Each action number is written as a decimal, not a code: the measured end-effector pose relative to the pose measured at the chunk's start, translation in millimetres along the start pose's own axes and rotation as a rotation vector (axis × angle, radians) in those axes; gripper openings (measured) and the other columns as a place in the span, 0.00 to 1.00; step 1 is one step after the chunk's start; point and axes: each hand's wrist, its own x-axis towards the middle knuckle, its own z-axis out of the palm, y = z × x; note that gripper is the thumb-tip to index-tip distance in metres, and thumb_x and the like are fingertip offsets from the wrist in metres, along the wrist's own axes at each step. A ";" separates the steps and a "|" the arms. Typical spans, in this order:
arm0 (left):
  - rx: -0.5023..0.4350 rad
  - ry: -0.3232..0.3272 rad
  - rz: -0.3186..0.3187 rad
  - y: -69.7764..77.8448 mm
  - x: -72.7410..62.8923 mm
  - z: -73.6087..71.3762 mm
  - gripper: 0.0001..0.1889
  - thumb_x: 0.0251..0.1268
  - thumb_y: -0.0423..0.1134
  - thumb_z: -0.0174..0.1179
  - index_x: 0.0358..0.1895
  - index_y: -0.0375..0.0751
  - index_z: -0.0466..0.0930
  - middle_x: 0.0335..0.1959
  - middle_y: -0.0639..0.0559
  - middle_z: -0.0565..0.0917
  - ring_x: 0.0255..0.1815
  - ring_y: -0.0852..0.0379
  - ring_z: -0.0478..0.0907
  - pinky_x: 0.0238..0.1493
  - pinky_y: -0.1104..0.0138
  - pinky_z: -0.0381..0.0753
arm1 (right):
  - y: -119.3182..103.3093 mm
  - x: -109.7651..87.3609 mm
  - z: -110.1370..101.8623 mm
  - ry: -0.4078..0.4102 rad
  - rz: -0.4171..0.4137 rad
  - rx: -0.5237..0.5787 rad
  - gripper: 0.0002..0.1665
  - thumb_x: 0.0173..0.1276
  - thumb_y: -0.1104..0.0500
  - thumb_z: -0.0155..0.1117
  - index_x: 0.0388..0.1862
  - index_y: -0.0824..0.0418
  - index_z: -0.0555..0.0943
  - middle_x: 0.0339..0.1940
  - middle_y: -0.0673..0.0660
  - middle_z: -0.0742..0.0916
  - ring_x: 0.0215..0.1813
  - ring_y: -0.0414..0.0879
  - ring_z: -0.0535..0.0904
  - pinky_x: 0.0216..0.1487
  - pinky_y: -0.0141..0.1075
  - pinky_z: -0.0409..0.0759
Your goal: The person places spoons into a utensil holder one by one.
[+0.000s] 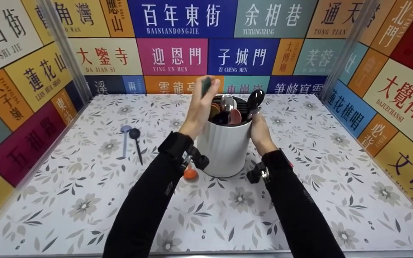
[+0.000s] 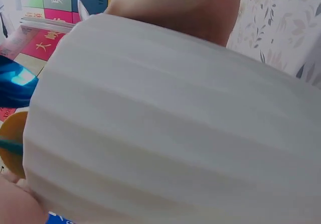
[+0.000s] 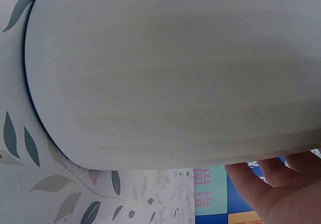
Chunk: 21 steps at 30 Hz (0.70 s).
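A white ribbed utensil holder (image 1: 224,150) stands upright on the table, with several spoons and other utensils in it. My left hand (image 1: 200,107) is over its left rim and pinches a dark green utensil (image 1: 205,86), whose lower part is hidden. At the right side my right hand (image 1: 260,130) grips the holder near its rim, close to a shiny black spoon (image 1: 256,98). In the right wrist view, its fingers (image 3: 251,181) lie along the holder's wall. A pink spoon (image 1: 235,116) and a clear, glossy spoon (image 1: 228,103) show inside the rim.
On the left of the table lie a blue-grey spoon (image 1: 124,138) and a black spoon (image 1: 136,141). An orange rounded thing (image 1: 190,173) sits at the holder's front left, partly hidden by my left wrist. Panels with coloured signs (image 1: 172,55) close off the back and sides.
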 end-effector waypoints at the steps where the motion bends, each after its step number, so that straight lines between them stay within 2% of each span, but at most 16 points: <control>1: 0.038 -0.023 -0.019 0.4 -0.3 -1.4 0.29 0.81 0.52 0.48 0.75 0.41 0.63 0.73 0.42 0.67 0.76 0.46 0.62 0.76 0.49 0.60 | -0.1 0.2 -0.1 0.001 -0.006 -0.004 0.38 0.87 0.41 0.27 0.63 0.67 0.76 0.56 0.61 0.79 0.58 0.49 0.72 0.63 0.38 0.67; 2: 0.071 -0.042 -0.035 1.0 -0.5 -2.5 0.33 0.81 0.55 0.47 0.80 0.43 0.56 0.80 0.43 0.60 0.80 0.47 0.57 0.78 0.46 0.56 | -0.2 0.3 0.0 0.003 -0.011 -0.001 0.37 0.87 0.42 0.28 0.60 0.66 0.77 0.53 0.61 0.80 0.56 0.49 0.73 0.61 0.38 0.68; 4: 0.119 -0.064 -0.065 2.4 -1.1 -4.1 0.38 0.81 0.58 0.43 0.85 0.49 0.45 0.86 0.47 0.47 0.85 0.50 0.46 0.80 0.41 0.48 | -0.2 0.8 -0.3 0.011 -0.022 0.006 0.33 0.87 0.43 0.29 0.52 0.64 0.78 0.46 0.58 0.80 0.50 0.47 0.74 0.57 0.36 0.69; 6: 0.137 -0.081 -0.083 2.4 -1.5 -5.0 0.39 0.82 0.59 0.41 0.87 0.52 0.39 0.87 0.50 0.42 0.86 0.51 0.41 0.80 0.38 0.43 | 0.1 1.1 -0.6 0.017 -0.027 0.010 0.30 0.87 0.44 0.29 0.44 0.60 0.77 0.38 0.55 0.78 0.45 0.45 0.73 0.52 0.35 0.70; 8: 0.145 -0.089 -0.093 1.6 -2.1 -5.4 0.39 0.82 0.60 0.39 0.87 0.54 0.37 0.88 0.51 0.40 0.87 0.50 0.40 0.79 0.36 0.42 | 0.6 0.9 -0.5 0.020 -0.017 0.023 0.27 0.87 0.44 0.30 0.39 0.57 0.74 0.36 0.53 0.76 0.42 0.45 0.72 0.50 0.35 0.69; 13: 0.162 -0.099 -0.115 -1.1 -3.4 -7.4 0.38 0.82 0.61 0.37 0.87 0.56 0.38 0.88 0.51 0.39 0.87 0.49 0.39 0.78 0.33 0.40 | 1.1 0.6 -0.3 0.025 -0.008 0.014 0.24 0.87 0.48 0.31 0.38 0.57 0.72 0.47 0.57 0.78 0.52 0.48 0.71 0.58 0.36 0.67; 16: 0.178 -0.098 -0.115 -4.0 -3.5 -11.3 0.38 0.82 0.61 0.35 0.87 0.53 0.41 0.87 0.47 0.40 0.86 0.46 0.41 0.77 0.32 0.41 | 0.4 0.6 0.3 0.028 -0.023 0.011 0.24 0.87 0.49 0.31 0.36 0.57 0.71 0.46 0.58 0.77 0.52 0.48 0.71 0.58 0.37 0.67; 17: 0.191 -0.091 -0.103 -5.6 -3.7 -13.6 0.37 0.82 0.61 0.36 0.87 0.52 0.44 0.87 0.46 0.42 0.86 0.46 0.42 0.78 0.33 0.42 | 0.2 0.5 0.5 0.026 -0.024 0.014 0.24 0.87 0.49 0.31 0.35 0.57 0.71 0.45 0.57 0.77 0.51 0.48 0.71 0.57 0.37 0.67; 21: 0.248 -0.059 -0.015 -15.3 -5.0 -26.8 0.34 0.82 0.58 0.41 0.83 0.46 0.57 0.83 0.43 0.56 0.81 0.47 0.56 0.78 0.45 0.56 | 0.3 0.2 1.1 0.017 -0.031 0.000 0.29 0.88 0.47 0.29 0.42 0.61 0.76 0.48 0.58 0.80 0.53 0.47 0.72 0.61 0.37 0.67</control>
